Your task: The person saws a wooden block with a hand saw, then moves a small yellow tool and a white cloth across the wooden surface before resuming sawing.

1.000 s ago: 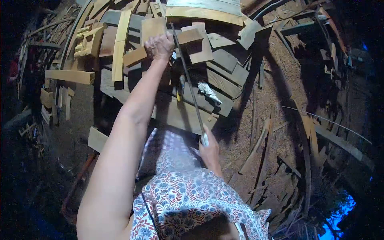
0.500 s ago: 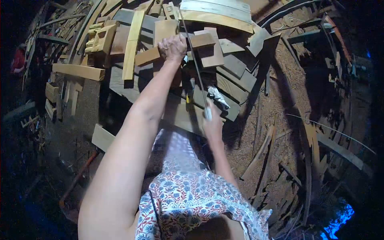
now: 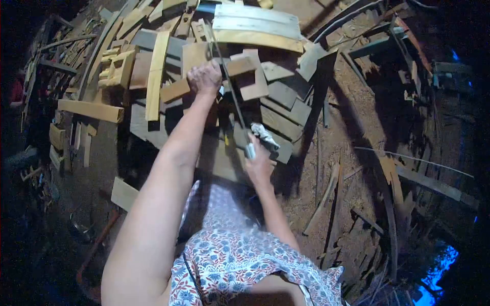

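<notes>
In the head view, my left hand (image 3: pixel 205 77) is closed over a short wooden board (image 3: pixel 174 91) that lies crosswise on the pile. The board's other end (image 3: pixel 240 66) shows right of the hand. My right hand (image 3: pixel 259 166) is closed around the pale handle of a handsaw (image 3: pixel 232 87). Its long, thin blade appears nearly edge-on, runs up and to the left, and crosses the board just right of my left hand. A crumpled white cloth or wrapper (image 3: pixel 264 134) lies beside the saw handle. A yellow-marked tool (image 3: pixel 226 138) lies below the board, partly in shadow.
Wood offcuts surround the work spot, including a long yellow strip (image 3: pixel 157 76) and a thick beam (image 3: pixel 92 110) at left. White-painted planks (image 3: pixel 256 23) lie at the back. Sawdust-covered ground (image 3: pixel 352 120) with scattered sticks stretches right. A red-handled tool (image 3: pixel 97 245) rests at lower left.
The whole scene has shifted left and slightly down as the camera moved. Both hands keep their holds, and the saw still crosses the board at nearly the same place.
</notes>
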The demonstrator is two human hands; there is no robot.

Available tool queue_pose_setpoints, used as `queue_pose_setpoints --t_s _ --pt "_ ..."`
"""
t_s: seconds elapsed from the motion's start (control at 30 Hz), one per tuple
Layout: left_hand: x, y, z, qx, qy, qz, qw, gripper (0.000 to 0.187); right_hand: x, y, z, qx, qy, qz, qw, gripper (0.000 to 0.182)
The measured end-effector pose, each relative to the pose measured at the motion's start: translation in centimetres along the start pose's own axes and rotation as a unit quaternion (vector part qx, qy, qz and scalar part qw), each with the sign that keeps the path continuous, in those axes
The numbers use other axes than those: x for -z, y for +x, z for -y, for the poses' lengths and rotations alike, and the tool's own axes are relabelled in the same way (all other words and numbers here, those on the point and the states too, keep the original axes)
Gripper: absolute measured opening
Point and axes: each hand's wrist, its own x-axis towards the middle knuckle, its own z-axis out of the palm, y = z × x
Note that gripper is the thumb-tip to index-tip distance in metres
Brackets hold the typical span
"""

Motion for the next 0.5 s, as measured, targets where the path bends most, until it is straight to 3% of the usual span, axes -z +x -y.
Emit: queue_pose_setpoints --t_s 0.03,0.17,0.27,0.3,0.4,0.43,0.5 --pt "0.1 0.2 -0.2 0.015 0.022 0.001 1.0 0.037 -0.3 -1.1 -0.1 0.027 0.009 -0.041 0.999 0.054" --pt "0.0 -0.4 0.1 0.031 0.032 0.007 0.999 0.036 1.6 -11.4 -4.3 -0.041 -0.009 -0.011 0.999 0.055" --pt "-0.2 -0.4 0.5 0.0 0.015 0.002 1.0 0.034 1.5 -9.5 -4.2 -0.039 0.026 0.01 0.999 0.051" --pt "0.0 -0.7 0.4 -0.004 0.02 -0.003 1.0 0.037 1.2 -6.6 -2.5 -0.089 0.017 0.043 0.995 0.053" --pt "0.7 -1.1 0.2 0.001 0.022 0.025 0.999 0.04 -0.8 0.9 -0.4 0.016 0.04 -0.001 0.999 0.059" --pt "0.9 -0.5 0.1 0.011 0.015 0.052 0.998 0.04 -0.5 0.6 0.4 -0.014 0.045 0.008 0.999 0.059" --pt "0.6 -0.4 0.0 0.021 0.023 0.019 0.999 0.04 0.2 -3.2 -0.3 -0.069 0.038 0.025 0.997 0.057"
